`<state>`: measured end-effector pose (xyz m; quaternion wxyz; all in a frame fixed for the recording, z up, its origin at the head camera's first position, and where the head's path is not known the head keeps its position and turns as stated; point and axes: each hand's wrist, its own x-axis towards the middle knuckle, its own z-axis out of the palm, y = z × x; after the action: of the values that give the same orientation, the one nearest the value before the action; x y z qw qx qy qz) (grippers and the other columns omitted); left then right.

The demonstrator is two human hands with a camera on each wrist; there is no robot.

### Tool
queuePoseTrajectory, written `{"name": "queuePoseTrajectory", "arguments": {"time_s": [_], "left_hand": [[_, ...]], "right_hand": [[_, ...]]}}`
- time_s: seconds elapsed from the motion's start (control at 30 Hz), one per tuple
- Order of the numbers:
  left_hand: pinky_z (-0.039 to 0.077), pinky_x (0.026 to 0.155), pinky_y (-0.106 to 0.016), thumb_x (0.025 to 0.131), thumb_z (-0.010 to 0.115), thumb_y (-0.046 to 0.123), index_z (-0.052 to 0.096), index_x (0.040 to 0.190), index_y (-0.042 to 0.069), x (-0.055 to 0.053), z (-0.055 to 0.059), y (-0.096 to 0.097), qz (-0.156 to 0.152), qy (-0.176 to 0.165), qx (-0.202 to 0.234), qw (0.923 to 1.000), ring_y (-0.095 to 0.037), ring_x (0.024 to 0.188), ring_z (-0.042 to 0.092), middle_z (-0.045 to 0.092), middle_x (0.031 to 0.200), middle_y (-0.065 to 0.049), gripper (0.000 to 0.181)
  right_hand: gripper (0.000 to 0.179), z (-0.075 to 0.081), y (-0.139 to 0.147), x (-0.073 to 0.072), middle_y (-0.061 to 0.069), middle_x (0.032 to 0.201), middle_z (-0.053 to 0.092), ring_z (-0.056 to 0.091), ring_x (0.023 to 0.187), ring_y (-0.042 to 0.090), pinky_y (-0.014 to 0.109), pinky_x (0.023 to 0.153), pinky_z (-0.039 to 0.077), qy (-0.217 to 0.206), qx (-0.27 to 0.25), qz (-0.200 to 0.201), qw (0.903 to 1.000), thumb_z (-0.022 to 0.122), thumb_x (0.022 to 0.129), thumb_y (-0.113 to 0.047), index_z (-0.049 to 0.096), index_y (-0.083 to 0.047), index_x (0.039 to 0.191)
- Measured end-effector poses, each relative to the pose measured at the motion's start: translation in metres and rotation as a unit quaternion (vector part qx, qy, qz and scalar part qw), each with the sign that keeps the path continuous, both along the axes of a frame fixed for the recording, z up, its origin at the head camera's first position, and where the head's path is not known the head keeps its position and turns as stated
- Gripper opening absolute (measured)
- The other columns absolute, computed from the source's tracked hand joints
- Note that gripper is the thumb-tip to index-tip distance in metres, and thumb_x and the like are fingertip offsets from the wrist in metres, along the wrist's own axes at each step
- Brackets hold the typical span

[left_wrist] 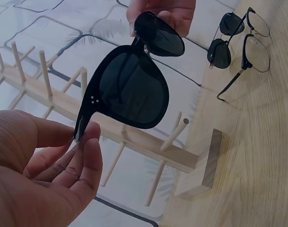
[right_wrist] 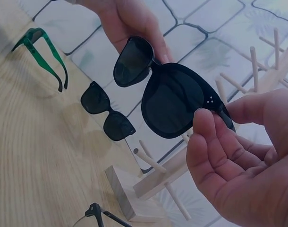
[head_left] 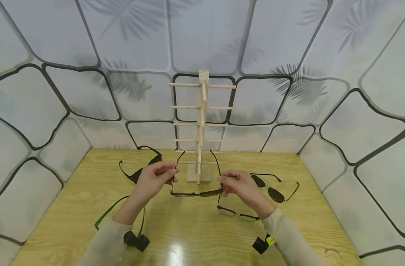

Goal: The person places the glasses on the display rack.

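Both hands hold one pair of black sunglasses (left_wrist: 132,90) with dark lenses, its temples spread and pointing toward the wooden rack. My left hand (head_left: 155,181) pinches one temple near the hinge. On the other side my right hand (head_left: 240,188) pinches the opposite temple, fingertips by the three small dots at the frame corner. Just behind the sunglasses stands the wooden display rack (head_left: 202,122), a post with several rows of pegs on a square base (left_wrist: 200,175). No eyewear hangs on its pegs.
On the wooden table (head_left: 189,236) lie black sunglasses (right_wrist: 108,111) at back left, green-framed glasses (head_left: 104,214) at front left, dark aviator-like sunglasses (head_left: 272,190) at right and half-rim clear glasses (head_left: 237,214) near the right forearm. Patterned cloth walls (head_left: 139,96) surround the table.
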<state>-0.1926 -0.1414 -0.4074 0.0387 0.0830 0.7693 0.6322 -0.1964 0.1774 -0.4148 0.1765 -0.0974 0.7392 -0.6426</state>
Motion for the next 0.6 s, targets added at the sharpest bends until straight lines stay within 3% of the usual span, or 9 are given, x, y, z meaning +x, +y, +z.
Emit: {"name": "queuePoseTrajectory", "arguments": {"time_s": [0.37, 0.6], "left_hand": [[0.065, 0.086, -0.028, 0.106, 0.063, 0.006, 0.067, 0.136, -0.002, -0.007, 0.001, 0.002, -0.008, -0.015, 0.013, 0.9998, -0.01, 0.092, 0.076, 0.07, 0.129, -0.029, 0.031], [0.064, 0.087, -0.028, 0.106, 0.064, 0.007, 0.068, 0.134, -0.001, -0.011, 0.0, 0.004, -0.005, -0.018, 0.005, 0.9998, -0.012, 0.094, 0.075, 0.071, 0.127, -0.025, 0.03]], "right_hand": [[0.035, 0.001, 0.0, -0.015, -0.003, 0.079, 0.066, 0.07, 0.069, 0.012, 0.032, 0.076, 0.064, -0.025, -0.041, -0.031, 0.9984, 0.065, 0.106, -0.02, 0.063, 0.007, 0.129], [0.03, -0.001, -0.001, -0.026, -0.003, 0.08, 0.066, 0.069, 0.068, 0.011, 0.03, 0.074, 0.063, -0.031, -0.06, -0.04, 0.9969, 0.065, 0.106, -0.021, 0.065, 0.003, 0.125]]}}
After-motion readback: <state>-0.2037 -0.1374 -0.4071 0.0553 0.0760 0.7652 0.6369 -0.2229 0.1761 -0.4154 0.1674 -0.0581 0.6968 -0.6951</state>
